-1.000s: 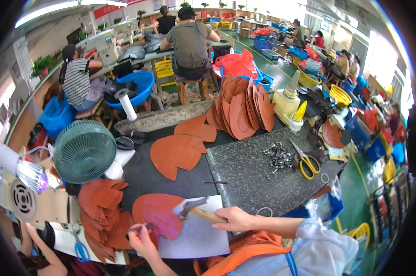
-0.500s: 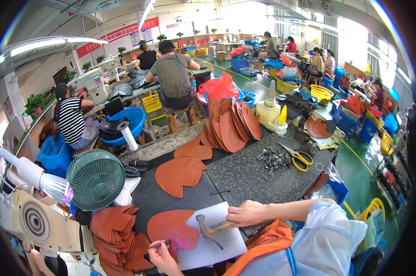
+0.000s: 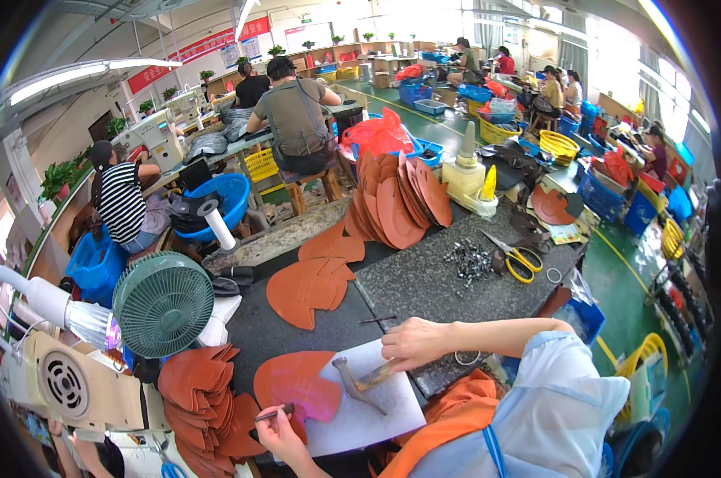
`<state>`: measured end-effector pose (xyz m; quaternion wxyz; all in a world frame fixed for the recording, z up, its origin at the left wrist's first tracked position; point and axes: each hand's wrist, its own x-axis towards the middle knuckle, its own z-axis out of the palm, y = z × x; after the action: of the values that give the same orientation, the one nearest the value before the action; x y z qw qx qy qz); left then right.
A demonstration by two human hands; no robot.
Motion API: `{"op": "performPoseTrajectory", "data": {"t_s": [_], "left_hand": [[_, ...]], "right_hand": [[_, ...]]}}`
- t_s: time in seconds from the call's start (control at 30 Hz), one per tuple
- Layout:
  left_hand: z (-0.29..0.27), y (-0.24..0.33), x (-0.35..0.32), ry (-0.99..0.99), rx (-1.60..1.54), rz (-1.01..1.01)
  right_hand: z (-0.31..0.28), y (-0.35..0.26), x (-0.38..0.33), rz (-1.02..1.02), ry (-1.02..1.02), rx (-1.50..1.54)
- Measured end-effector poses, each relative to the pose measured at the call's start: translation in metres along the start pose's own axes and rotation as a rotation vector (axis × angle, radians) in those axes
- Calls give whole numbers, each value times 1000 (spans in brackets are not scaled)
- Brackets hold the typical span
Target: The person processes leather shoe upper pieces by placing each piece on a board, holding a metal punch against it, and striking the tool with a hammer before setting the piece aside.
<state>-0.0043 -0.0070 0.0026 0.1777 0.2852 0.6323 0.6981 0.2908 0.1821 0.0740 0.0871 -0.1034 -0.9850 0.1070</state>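
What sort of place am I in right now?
Probably a leather-goods or shoe workshop: there's a sewing machine, a stack of reddish-brown cut pieces, and a hammer in your right hand.

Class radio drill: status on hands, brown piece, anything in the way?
Right hand grips hammer; left hand holds thin dark tool. Brown piece flat, overlapping white board. Close by: hammer at right, brown stack at left.

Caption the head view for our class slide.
Right hand grips a hammer over a white board; left hand pinches a dark tool.
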Motion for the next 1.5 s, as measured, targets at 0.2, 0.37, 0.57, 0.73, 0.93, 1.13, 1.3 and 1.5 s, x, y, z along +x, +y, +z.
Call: {"op": "performPoseTrajectory", "data": {"t_s": [0.2, 0.37, 0.57, 0.73, 0.93, 1.13, 1.3, 1.5], "left_hand": [[4, 9, -10, 31, 43, -26], [8, 2, -11, 43, 93, -33], [-39, -75, 6, 55, -191, -8], [5, -16, 14, 55, 51, -76], [-3, -18, 4, 60, -16, -42], [0, -7, -11, 52, -46, -8], [-1, -10, -10, 49, -79, -53], [-3, -5, -9, 51, -66, -26]], "right_hand": [[-24, -6, 8, -62, 204, 80], [-90, -28, 40, -226, 379, 399], [-205, -92, 72, -589, 579, 1054], [-226, -91, 52, -419, 420, 1276], [-205, -94, 52, -667, 467, 1306], [-220, -76, 27, -842, 468, 1227], [-238, -70, 22, -982, 436, 1165], [-247, -66, 11, -1073, 367, 1188]]}}
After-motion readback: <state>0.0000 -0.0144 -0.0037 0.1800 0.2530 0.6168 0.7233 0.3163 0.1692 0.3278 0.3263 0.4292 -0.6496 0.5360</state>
